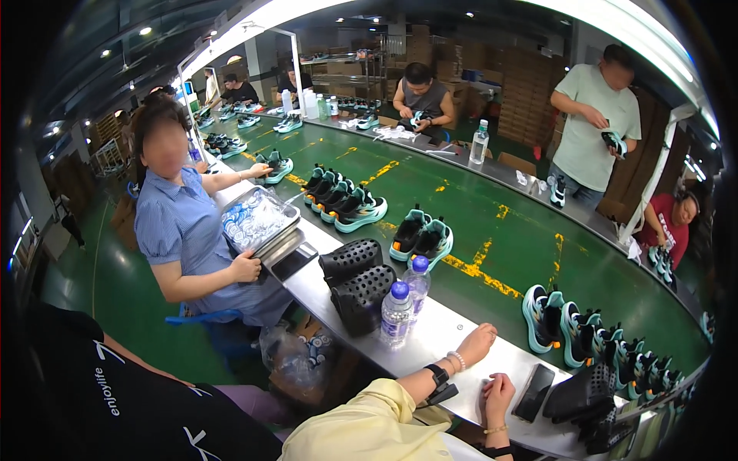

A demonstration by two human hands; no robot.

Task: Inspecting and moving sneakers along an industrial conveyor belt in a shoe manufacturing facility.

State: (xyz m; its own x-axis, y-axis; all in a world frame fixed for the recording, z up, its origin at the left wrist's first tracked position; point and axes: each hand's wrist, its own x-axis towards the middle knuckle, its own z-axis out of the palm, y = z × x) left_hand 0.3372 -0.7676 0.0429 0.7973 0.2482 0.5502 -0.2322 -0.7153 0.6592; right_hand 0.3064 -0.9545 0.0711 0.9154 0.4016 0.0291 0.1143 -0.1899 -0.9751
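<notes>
My left hand (473,346) rests on the metal ledge (442,342), its fingers curled together with nothing visible in them. A beaded bracelet and a black wristband circle that wrist, below a yellow sleeve. Closer to me, my right hand (499,399) lies on the same ledge, fingers loosely bent and thumb apart, holding nothing visible. Just right of it is a dark phone (533,393), and beyond that a pair of black perforated clogs (582,396). To the left of my hands stand two clear bottles with purple caps, one nearer (396,316) and one farther (417,286).
Black clogs (361,296) stand left of the bottles. Sneakers in black and teal line the green belt (492,230), in pairs (423,237) and rows (580,336). A co-worker in blue (192,230) touches a sneaker and a tray (261,219) of packets. Others work across the belt.
</notes>
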